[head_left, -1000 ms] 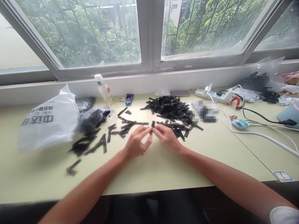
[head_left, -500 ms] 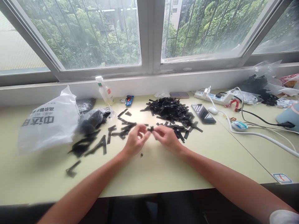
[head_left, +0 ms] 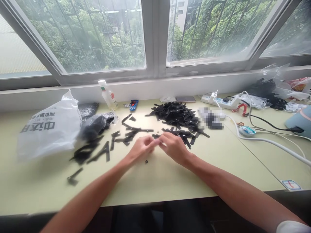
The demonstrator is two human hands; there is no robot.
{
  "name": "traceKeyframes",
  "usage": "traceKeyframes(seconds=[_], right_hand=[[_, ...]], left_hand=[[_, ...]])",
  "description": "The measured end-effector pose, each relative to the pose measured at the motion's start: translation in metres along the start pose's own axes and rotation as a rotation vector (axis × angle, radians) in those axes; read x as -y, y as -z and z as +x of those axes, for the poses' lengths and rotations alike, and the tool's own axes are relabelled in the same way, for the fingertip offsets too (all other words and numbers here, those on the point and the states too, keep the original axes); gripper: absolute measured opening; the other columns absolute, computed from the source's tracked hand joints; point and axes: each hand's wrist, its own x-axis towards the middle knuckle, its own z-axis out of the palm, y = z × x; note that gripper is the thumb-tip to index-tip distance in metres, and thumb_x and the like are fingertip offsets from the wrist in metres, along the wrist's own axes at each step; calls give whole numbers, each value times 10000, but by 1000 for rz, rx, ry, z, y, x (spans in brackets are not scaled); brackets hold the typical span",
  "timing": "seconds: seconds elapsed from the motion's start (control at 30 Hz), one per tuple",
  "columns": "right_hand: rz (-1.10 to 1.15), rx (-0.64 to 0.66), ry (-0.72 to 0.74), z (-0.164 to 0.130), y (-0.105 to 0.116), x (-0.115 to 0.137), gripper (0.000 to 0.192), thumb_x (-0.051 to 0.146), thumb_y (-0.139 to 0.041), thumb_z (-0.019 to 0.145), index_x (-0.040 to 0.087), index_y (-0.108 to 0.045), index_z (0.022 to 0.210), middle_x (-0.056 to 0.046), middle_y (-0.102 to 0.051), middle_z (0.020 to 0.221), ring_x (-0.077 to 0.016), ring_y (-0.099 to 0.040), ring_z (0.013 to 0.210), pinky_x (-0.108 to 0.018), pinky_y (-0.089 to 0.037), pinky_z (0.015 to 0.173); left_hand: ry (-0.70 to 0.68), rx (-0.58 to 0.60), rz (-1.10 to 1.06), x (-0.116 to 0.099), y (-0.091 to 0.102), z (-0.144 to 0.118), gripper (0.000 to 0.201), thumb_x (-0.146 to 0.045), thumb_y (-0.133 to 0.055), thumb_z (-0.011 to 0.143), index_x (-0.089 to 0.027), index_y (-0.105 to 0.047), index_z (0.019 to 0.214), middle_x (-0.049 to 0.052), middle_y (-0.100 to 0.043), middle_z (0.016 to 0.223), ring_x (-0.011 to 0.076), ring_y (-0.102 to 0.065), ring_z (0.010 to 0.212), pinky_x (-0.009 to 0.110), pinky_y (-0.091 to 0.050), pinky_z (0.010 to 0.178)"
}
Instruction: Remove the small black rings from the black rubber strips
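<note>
My left hand (head_left: 139, 149) and my right hand (head_left: 173, 146) meet at the middle of the pale green table (head_left: 155, 179), fingertips pinched together around a small black strip (head_left: 155, 136) that is mostly hidden between them. A tiny black ring (head_left: 146, 161) lies on the table just below my left hand. Behind my right hand is a heap of black strips (head_left: 178, 115). Several loose black strips (head_left: 116, 139) lie spread to the left of my left hand.
A white plastic bag (head_left: 50, 127) and a dark bag (head_left: 94, 124) sit at the left. A small white bottle (head_left: 107, 94) stands by the window sill. A phone (head_left: 211, 117), power strip (head_left: 220, 100), white cables (head_left: 267, 140) and more bags fill the right.
My hands have drawn closer and lower over the table, fingertips now closed tight on the strip. The small black ring came into view below my left hand.
</note>
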Motion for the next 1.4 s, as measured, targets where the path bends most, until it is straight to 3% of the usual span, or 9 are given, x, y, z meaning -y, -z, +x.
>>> traceKeyframes(seconds=[0.2,0.37,0.53,0.8,1.07,1.23,1.4], right_hand=[[92,3,-45,-1,-2,0,130,173,-556,947,205,-666,885,-41,-663,838,-158,-601,734,-272,-426,606],[198,-47,-133,0,0,1,209,204,-535,955,231,-659,1121,-66,-661,1003,-157,-603,727,-285,-483,635],[281,21,-100,-1,-7,-2,193,229,-548,961,217,-721,1045,-56,-700,914,-168,-634,739,-303,-514,686],[364,99,-94,-1,-14,-11,241,170,-544,937,199,-738,1076,-61,-729,918,-164,-639,722,-297,-512,678],[333,98,-104,1,-13,-6,254,73,-522,852,210,-712,752,-14,-653,704,-141,-555,630,-260,-423,601],[398,93,-166,3,-11,-8,275,53,-528,849,205,-741,765,-13,-699,733,-145,-602,661,-258,-449,629],[320,154,-137,1,-12,-11,245,110,-575,891,205,-771,1004,-54,-696,881,-164,-636,747,-289,-500,698]], left_hand=[[27,77,-142,9,-1,5,318,-465,-622,879,-155,-681,839,39,-671,694,147,-602,592,274,-492,586],[-25,-42,-35,11,0,4,282,-431,-578,899,-172,-671,835,15,-621,686,138,-554,596,258,-446,555],[-141,-84,189,12,-1,1,259,-361,-553,922,-175,-625,756,-15,-553,635,116,-457,580,245,-351,535],[-242,-17,244,16,-3,2,203,-284,-534,940,-172,-650,816,15,-637,716,127,-511,621,259,-394,584],[-264,25,212,17,-4,1,239,-289,-537,934,-171,-675,778,7,-609,660,118,-451,574,258,-377,561],[-271,46,207,17,-2,4,252,-291,-522,938,-174,-691,793,20,-641,703,127,-481,602,258,-387,580],[-225,-32,319,25,5,9,233,-288,-543,914,-191,-723,802,4,-621,652,130,-460,567,267,-356,555]])
